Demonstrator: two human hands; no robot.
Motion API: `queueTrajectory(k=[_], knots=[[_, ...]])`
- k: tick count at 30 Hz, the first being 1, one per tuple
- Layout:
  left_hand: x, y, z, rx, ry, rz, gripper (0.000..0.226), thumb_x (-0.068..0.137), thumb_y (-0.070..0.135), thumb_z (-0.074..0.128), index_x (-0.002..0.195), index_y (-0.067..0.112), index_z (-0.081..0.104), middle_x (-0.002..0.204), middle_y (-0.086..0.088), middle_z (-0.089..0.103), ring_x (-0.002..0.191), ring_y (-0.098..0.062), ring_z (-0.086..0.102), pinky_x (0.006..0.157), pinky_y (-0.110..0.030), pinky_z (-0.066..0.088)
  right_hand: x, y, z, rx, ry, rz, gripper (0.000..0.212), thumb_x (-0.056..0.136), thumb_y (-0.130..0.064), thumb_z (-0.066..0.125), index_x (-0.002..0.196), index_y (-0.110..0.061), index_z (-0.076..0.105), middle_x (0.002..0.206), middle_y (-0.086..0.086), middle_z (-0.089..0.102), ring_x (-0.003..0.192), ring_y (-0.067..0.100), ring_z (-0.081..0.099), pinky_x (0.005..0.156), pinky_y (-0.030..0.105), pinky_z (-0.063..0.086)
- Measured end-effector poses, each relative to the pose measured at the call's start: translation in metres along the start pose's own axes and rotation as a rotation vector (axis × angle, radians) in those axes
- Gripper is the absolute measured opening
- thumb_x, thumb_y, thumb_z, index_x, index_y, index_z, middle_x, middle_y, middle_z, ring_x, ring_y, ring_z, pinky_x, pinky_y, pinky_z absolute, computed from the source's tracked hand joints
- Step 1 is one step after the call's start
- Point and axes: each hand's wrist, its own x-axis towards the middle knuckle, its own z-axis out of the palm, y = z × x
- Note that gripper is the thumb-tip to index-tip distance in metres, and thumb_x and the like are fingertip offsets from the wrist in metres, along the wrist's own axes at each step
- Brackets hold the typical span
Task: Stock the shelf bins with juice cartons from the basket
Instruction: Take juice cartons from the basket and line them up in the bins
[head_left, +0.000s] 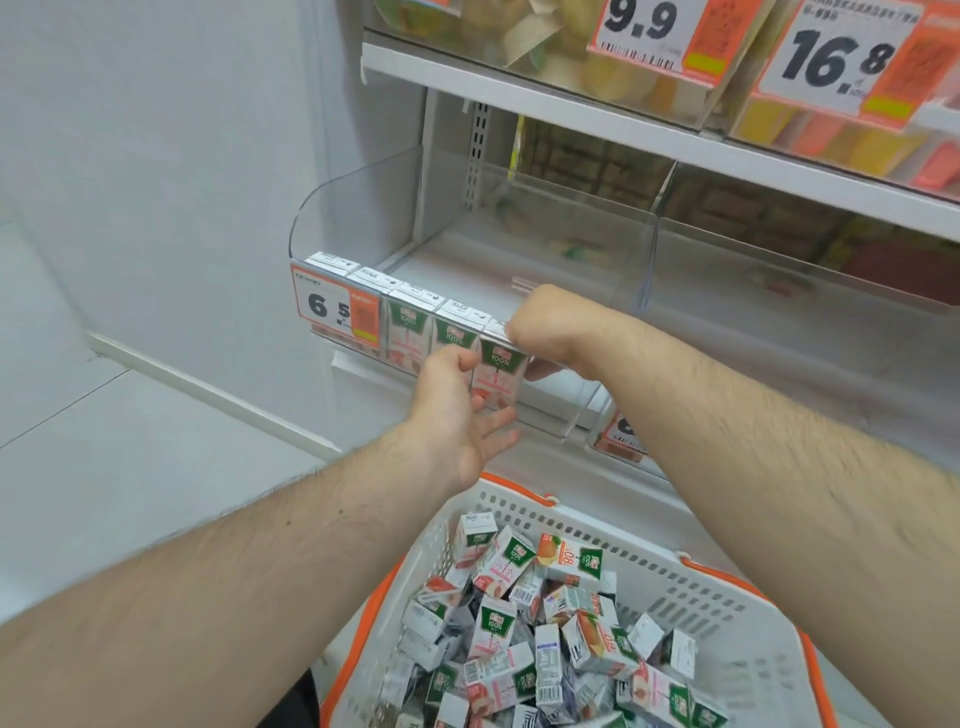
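Observation:
A clear plastic shelf bin (566, 415) holds a row of pink-and-green juice cartons (408, 327) standing upright along its front wall. My right hand (545, 332) reaches over the bin's front and grips the rightmost carton (496, 374) from above, its fingers hidden behind the carton. My left hand (457, 415) is outside the bin's front wall, fingers spread and relaxed against the plastic in front of that carton. Below, a white basket with orange trim (737, 608) holds several loose juice cartons (524, 634).
A price tag reading 6.5 (335, 309) hangs on the bin's left front. A second clear bin (779, 280) stands to the right. The shelf above (649, 124) carries boxes with 9.9 and 16.8 tags. A white wall and floor lie to the left.

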Motion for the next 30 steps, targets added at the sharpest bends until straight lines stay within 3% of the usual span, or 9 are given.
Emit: queueTrajectory(k=[4, 7, 9, 12, 17, 21, 25, 28, 30], knots=[[0.001, -0.01, -0.004, 0.306, -0.01, 0.056, 0.014, 0.091, 0.016, 0.043, 0.096, 0.015, 0.056, 0.103, -0.005, 0.057, 0.103, -0.03, 0.062, 0.081, -0.044, 0.052, -0.009, -0.004, 0.005, -0.26, 0.097, -0.093, 0.019, 0.095, -0.009, 0.047, 0.077, -0.007, 0.051, 0.106, 0.015, 0.061, 0.095, 0.032, 0.063, 0.068, 0.029, 0.046], [-0.001, -0.026, -0.009, 0.552, -0.056, 0.011, 0.011, 0.091, 0.019, 0.046, 0.094, 0.016, 0.057, 0.106, -0.004, 0.059, 0.094, -0.025, 0.065, 0.078, -0.039, 0.052, -0.023, 0.006, 0.01, -0.567, 0.428, -0.224, 0.01, 0.089, -0.01, 0.049, 0.091, -0.014, 0.058, 0.101, 0.012, 0.064, 0.102, 0.034, 0.06, 0.072, 0.032, 0.037], [-0.002, -0.041, -0.013, 0.768, -0.15, -0.005, 0.01, 0.091, 0.021, 0.049, 0.094, 0.016, 0.057, 0.105, -0.004, 0.061, 0.089, -0.022, 0.065, 0.079, -0.036, 0.05, -0.039, 0.02, 0.018, -0.543, 0.666, -0.494, 0.008, 0.082, -0.009, 0.049, 0.077, -0.014, 0.053, 0.088, 0.012, 0.068, 0.089, 0.037, 0.059, 0.068, 0.034, 0.033], [0.0, -0.06, -0.021, 1.069, -0.314, -0.021, 0.019, 0.093, 0.023, 0.052, 0.107, 0.013, 0.059, 0.1, -0.002, 0.061, 0.08, -0.018, 0.063, 0.072, -0.032, 0.046, -0.068, 0.055, 0.033, -0.267, 0.741, -0.65, 0.023, 0.08, -0.015, 0.047, 0.077, -0.006, 0.069, 0.078, 0.011, 0.071, 0.077, 0.038, 0.06, 0.069, 0.041, 0.047], [0.014, -0.079, -0.038, 1.542, -0.398, -0.013, 0.01, 0.09, 0.018, 0.054, 0.095, 0.013, 0.062, 0.094, -0.007, 0.061, 0.074, -0.019, 0.056, 0.062, -0.029, 0.04, -0.096, 0.129, 0.064, 0.113, 0.464, -0.248, 0.023, 0.09, -0.012, 0.054, 0.094, -0.015, 0.077, 0.085, -0.004, 0.073, 0.074, 0.015, 0.063, 0.073, 0.03, 0.051], [0.035, -0.093, -0.061, 1.949, -0.352, 0.027, 0.017, 0.089, 0.015, 0.048, 0.085, 0.008, 0.063, 0.096, -0.013, 0.064, 0.08, -0.024, 0.056, 0.066, -0.027, 0.042, -0.091, 0.183, 0.09, 0.443, 0.259, 0.169, 0.019, 0.092, -0.011, 0.056, 0.086, -0.01, 0.074, 0.081, 0.001, 0.071, 0.059, 0.011, 0.056, 0.059, 0.028, 0.047], [0.05, -0.126, -0.093, 2.325, -0.184, 0.08, 0.033, 0.091, 0.028, 0.049, 0.119, 0.014, 0.058, 0.117, -0.006, 0.063, 0.105, -0.024, 0.06, 0.078, -0.034, 0.046, -0.086, 0.236, 0.131, 0.838, 0.262, 0.649, 0.012, 0.089, -0.004, 0.053, 0.095, -0.001, 0.063, 0.087, 0.01, 0.063, 0.069, 0.019, 0.052, 0.053, 0.028, 0.038], [0.056, -0.159, -0.111, 2.466, -0.062, 0.094, 0.034, 0.091, 0.029, 0.048, 0.122, 0.016, 0.056, 0.117, -0.004, 0.06, 0.106, -0.022, 0.059, 0.075, -0.031, 0.043, -0.085, 0.266, 0.17, 0.982, 0.234, 0.894, 0.017, 0.09, -0.008, 0.051, 0.106, -0.004, 0.056, 0.096, 0.013, 0.066, 0.067, 0.022, 0.059, 0.045, 0.027, 0.035], [0.06, -0.178, -0.117, 2.611, -0.003, 0.102, 0.033, 0.089, 0.027, 0.047, 0.119, 0.017, 0.057, 0.112, -0.003, 0.059, 0.1, -0.021, 0.058, 0.07, -0.031, 0.044, -0.082, 0.277, 0.186, 1.008, 0.16, 1.007, 0.02, 0.091, -0.014, 0.052, 0.108, -0.006, 0.057, 0.089, 0.013, 0.069, 0.053, 0.016, 0.045, 0.043, 0.024, 0.03]])
